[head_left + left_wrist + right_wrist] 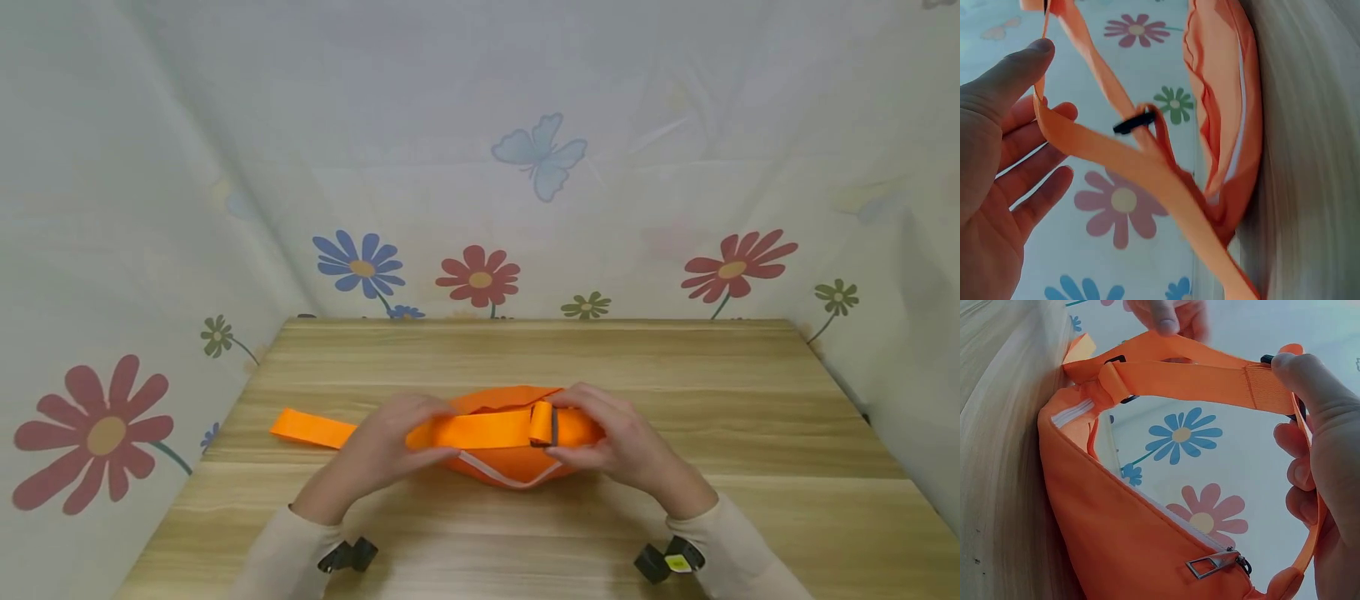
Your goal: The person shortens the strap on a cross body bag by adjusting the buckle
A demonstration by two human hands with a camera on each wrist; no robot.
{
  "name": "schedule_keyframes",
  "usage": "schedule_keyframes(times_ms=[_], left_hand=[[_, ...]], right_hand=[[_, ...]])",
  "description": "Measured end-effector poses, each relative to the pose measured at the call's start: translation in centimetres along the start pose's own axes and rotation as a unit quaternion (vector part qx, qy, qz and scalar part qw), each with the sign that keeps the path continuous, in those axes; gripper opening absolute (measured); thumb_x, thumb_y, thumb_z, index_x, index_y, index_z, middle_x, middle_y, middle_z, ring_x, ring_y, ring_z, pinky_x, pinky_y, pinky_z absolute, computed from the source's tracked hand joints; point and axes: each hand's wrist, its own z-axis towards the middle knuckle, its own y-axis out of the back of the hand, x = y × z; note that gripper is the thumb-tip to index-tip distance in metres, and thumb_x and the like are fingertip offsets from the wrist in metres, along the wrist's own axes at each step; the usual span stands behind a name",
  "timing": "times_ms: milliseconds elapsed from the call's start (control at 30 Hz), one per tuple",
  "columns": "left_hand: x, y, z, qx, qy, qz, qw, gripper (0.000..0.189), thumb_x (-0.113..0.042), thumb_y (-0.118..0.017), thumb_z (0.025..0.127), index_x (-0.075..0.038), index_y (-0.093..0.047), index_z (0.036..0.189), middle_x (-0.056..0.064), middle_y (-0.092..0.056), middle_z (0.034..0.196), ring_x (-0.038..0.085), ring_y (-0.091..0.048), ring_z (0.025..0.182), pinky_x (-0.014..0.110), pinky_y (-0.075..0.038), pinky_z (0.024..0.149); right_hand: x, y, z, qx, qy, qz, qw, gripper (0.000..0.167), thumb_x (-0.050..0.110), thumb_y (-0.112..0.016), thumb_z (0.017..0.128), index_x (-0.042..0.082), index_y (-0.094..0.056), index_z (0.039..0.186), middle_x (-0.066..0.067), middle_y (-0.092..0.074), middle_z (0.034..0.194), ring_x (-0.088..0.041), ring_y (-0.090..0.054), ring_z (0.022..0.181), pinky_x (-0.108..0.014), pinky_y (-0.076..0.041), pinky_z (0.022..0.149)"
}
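An orange waist bag (510, 468) stands on the table with its webbing strap (483, 432) raised above it. My left hand (393, 437) pinches the strap between thumb and fingers, on the left side. On the right, my right hand (626, 442) grips the strap at a dark buckle (555, 427), partly covered by the thumb in the right wrist view. Between the hands the strap stretches in a band. A second black slider (1127, 398) sits on the strap near the bag's far end. The white zipper (1239, 119) runs along the bag, with a metal zip pull (1210, 564).
A strap loop (311, 429) lies out to the left on the wood-grain table (525, 550). Behind and beside the table hangs a pale curtain (420, 167) printed with flowers and a butterfly. Both wrists carry small black cameras (363, 553).
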Motion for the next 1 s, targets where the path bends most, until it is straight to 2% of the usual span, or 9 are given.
schedule_keyframes(times_ms=[100,200,367,600,700,867,933,1000], left_hand=[[0.6,0.5,-0.8,0.017,0.028,0.010,0.9994,0.048,-0.030,-0.095,0.083,-0.016,-0.077,0.124,-0.003,-0.080,0.122,0.021,-0.072,0.115,0.045,-0.063,0.100],[1.2,0.6,-1.2,0.024,0.032,0.027,0.9988,0.048,-0.031,-0.095,0.083,-0.016,-0.077,0.124,-0.003,-0.080,0.121,0.021,-0.073,0.115,0.046,-0.062,0.100],[2.0,0.5,-1.5,0.040,0.040,0.053,0.9970,0.047,-0.033,-0.095,0.083,-0.014,-0.077,0.123,-0.001,-0.080,0.120,0.023,-0.073,0.114,0.047,-0.062,0.100],[2.9,-0.1,-2.1,0.064,0.048,0.046,0.9957,0.047,-0.033,-0.093,0.085,-0.012,-0.076,0.123,0.001,-0.079,0.119,0.024,-0.072,0.112,0.048,-0.062,0.100],[2.5,-0.7,-1.4,0.081,0.056,0.034,0.9945,0.054,-0.038,-0.092,0.086,-0.013,-0.074,0.130,0.000,-0.078,0.126,0.024,-0.071,0.118,0.050,-0.059,0.104],[0.2,-2.3,1.3,0.099,0.042,0.005,0.9942,0.072,-0.044,-0.093,0.084,-0.012,-0.066,0.143,0.002,-0.075,0.137,0.024,-0.070,0.125,0.050,-0.057,0.110],[-0.8,-3.0,2.5,0.102,0.028,0.000,0.9944,0.075,-0.045,-0.092,0.085,-0.011,-0.064,0.145,0.002,-0.075,0.137,0.023,-0.070,0.124,0.048,-0.057,0.110],[-1.6,-3.7,3.5,0.104,0.024,-0.003,0.9942,0.068,-0.043,-0.091,0.087,-0.011,-0.065,0.141,0.001,-0.076,0.131,0.021,-0.071,0.116,0.044,-0.059,0.104]], right_hand=[[0.0,0.0,0.0,0.001,0.000,-0.004,1.0000,0.052,0.024,-0.097,0.083,0.008,-0.070,0.124,-0.003,-0.075,0.114,-0.014,-0.069,0.093,-0.017,-0.060,0.086],[0.0,0.0,0.0,0.002,0.004,-0.012,0.9999,0.057,0.016,-0.100,0.076,0.008,-0.070,0.124,-0.003,-0.075,0.113,-0.014,-0.069,0.092,-0.018,-0.061,0.085],[-0.1,0.0,-0.2,0.002,0.005,-0.014,0.9999,0.054,0.021,-0.097,0.080,0.009,-0.070,0.125,-0.003,-0.075,0.113,-0.014,-0.069,0.092,-0.019,-0.061,0.082],[0.2,-0.1,-0.1,-0.001,0.009,-0.001,1.0000,0.048,0.023,-0.093,0.086,0.009,-0.069,0.126,-0.004,-0.074,0.109,-0.014,-0.068,0.087,-0.019,-0.062,0.076],[0.3,-0.1,0.0,-0.001,0.001,0.005,1.0000,0.048,0.026,-0.092,0.088,0.009,-0.069,0.126,-0.005,-0.074,0.110,-0.015,-0.068,0.088,-0.020,-0.063,0.076],[0.6,0.0,0.2,-0.004,0.000,0.009,1.0000,0.047,0.025,-0.092,0.088,0.009,-0.069,0.126,-0.007,-0.074,0.112,-0.017,-0.070,0.091,-0.025,-0.065,0.077],[0.6,0.0,0.3,-0.005,0.000,0.008,1.0000,0.047,0.024,-0.092,0.088,0.009,-0.069,0.126,-0.005,-0.074,0.112,-0.015,-0.069,0.091,-0.023,-0.064,0.077],[0.6,-0.1,0.5,-0.007,0.004,0.008,0.9999,0.046,0.022,-0.093,0.087,0.010,-0.069,0.125,-0.004,-0.074,0.110,-0.015,-0.069,0.090,-0.023,-0.063,0.077]])
